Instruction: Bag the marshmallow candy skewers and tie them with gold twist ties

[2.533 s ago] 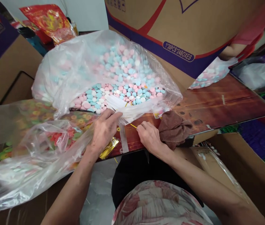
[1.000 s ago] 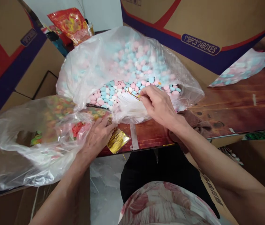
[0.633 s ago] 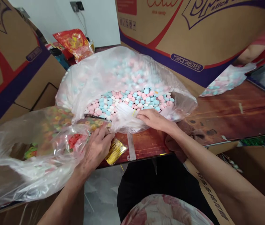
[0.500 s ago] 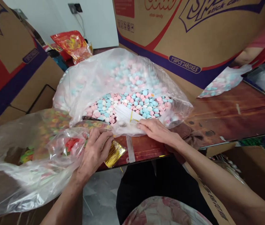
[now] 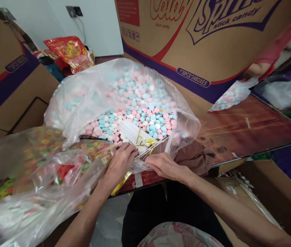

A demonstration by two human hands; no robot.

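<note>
A large clear plastic bag point(image 5: 83, 89) lies on the table, full of pink, blue and white candies point(image 5: 158, 118). At its open mouth lie a stack of white strips point(image 5: 131, 132), several gold twist ties point(image 5: 149, 140) and thin white sticks point(image 5: 158, 145). My left hand point(image 5: 121, 161) has its fingers curled together at the lower end of the sticks. To the right, my right hand point(image 5: 164, 166) is closed, thumb and fingers pressed together at the bag's near edge. What either hand pinches is hidden. A bundle of gold ties point(image 5: 121, 183) shows under my left hand.
A clear bag of coloured ring candies point(image 5: 47, 151) lies at left. Large cardboard boxes point(image 5: 166, 48) stand behind and at left. A brown cloth point(image 5: 196, 156) lies right of the bag. An open carton point(image 5: 263, 185) sits below at right. Another person's arm point(image 5: 254, 70) is behind the box.
My left hand has moved right from the gold bundle to the bag's mouth, and my right hand has shifted nearer me. Sticks and loose gold ties now show between them. The view has shifted.
</note>
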